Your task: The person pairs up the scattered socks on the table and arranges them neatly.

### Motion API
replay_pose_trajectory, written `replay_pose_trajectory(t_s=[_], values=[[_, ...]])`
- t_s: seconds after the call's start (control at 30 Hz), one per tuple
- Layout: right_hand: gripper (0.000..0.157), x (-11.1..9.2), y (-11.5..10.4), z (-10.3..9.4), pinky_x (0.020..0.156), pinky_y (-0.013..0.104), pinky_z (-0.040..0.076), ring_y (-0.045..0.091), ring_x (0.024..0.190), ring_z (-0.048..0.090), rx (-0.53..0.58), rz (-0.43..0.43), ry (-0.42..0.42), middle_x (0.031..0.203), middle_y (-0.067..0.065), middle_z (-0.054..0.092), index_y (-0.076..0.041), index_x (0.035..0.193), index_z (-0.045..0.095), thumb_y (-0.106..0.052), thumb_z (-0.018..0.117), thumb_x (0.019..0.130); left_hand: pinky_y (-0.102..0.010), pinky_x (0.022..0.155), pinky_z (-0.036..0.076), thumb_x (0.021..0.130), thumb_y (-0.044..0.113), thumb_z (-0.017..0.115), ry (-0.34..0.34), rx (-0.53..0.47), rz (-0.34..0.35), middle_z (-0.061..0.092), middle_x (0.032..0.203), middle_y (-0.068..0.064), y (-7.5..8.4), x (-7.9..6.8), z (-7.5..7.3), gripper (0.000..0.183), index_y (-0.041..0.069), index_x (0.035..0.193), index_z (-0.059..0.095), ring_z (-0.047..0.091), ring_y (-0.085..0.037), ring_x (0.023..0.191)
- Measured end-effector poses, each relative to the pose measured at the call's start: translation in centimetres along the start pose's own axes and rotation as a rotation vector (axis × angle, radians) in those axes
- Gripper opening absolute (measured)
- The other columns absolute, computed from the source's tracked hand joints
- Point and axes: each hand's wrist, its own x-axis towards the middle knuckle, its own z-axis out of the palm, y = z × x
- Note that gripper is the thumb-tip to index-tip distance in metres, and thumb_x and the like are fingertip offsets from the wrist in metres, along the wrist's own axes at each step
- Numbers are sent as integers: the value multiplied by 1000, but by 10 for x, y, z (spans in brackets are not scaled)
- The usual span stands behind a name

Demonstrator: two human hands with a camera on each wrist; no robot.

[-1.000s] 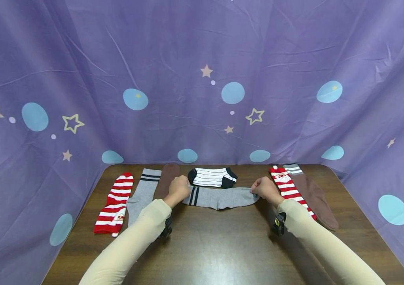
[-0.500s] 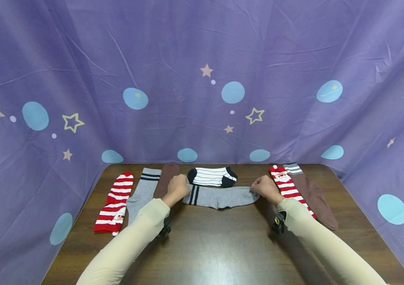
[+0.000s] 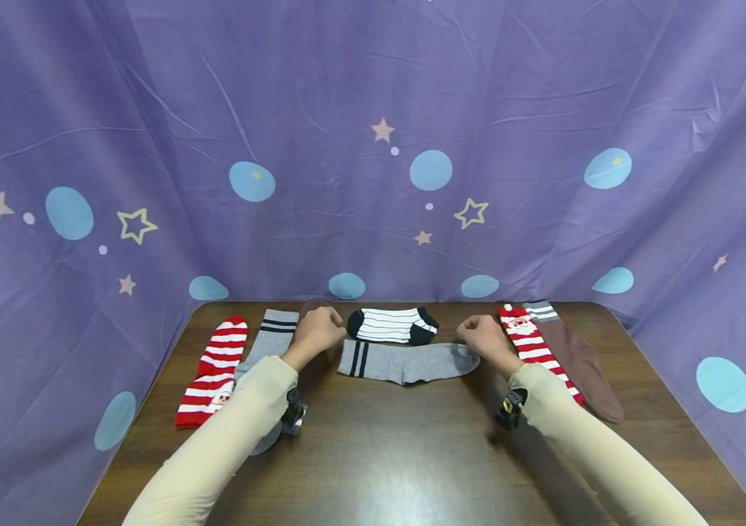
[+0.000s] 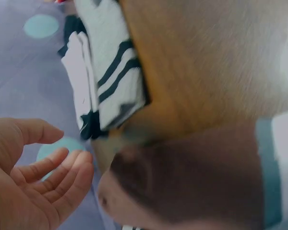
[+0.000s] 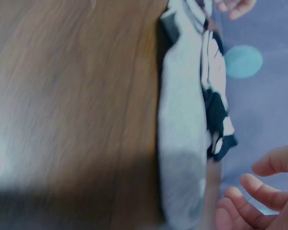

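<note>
A grey sock [image 3: 405, 363] with two dark stripes at its cuff lies flat across the table's middle. My left hand [image 3: 321, 329] hovers just left of its cuff, above a brown sock [image 4: 197, 187] that it partly covers in the head view. In the left wrist view the fingers are loosely bent and hold nothing. My right hand [image 3: 487, 340] is over the toe end of the grey sock. The right wrist view shows its relaxed fingers [image 5: 252, 191] apart from the cloth. Behind the grey sock lies a white ankle sock [image 3: 386, 326] with thin lines and black ends.
On the left are a red-and-white striped sock [image 3: 215, 365] and another grey sock [image 3: 275, 332], partly under my left sleeve. Another striped sock [image 3: 533, 347] and a brown sock [image 3: 579, 365] lie at the right. A purple curtain [image 3: 373, 234] rises behind the table [image 3: 399, 453].
Both hands have let go of the grey sock's ends and lifted off it. The left hand has moved slightly left and back. The sock stays in place.
</note>
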Motion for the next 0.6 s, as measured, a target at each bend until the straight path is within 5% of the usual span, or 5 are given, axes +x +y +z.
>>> replay_pose_trajectory(t_s=[0.33, 0.6], values=[[17, -13, -50, 18, 64, 23, 44, 10, 70, 56, 152, -105, 33, 79, 5, 70, 0, 93, 74, -14, 63, 91, -45, 81, 57, 90, 16, 62, 2, -69, 76, 75, 104, -17, -22, 10, -43, 26, 1, 109, 73, 70, -31, 95], [20, -28, -97, 42, 60, 21, 49, 11, 70, 63, 410, -52, -142, 84, 11, 73, 4, 103, 71, -12, 62, 97, -38, 77, 55, 92, 12, 61, -36, -88, 115, 74, 98, -18, -50, 18, -64, 23, -2, 106, 72, 69, -29, 89]])
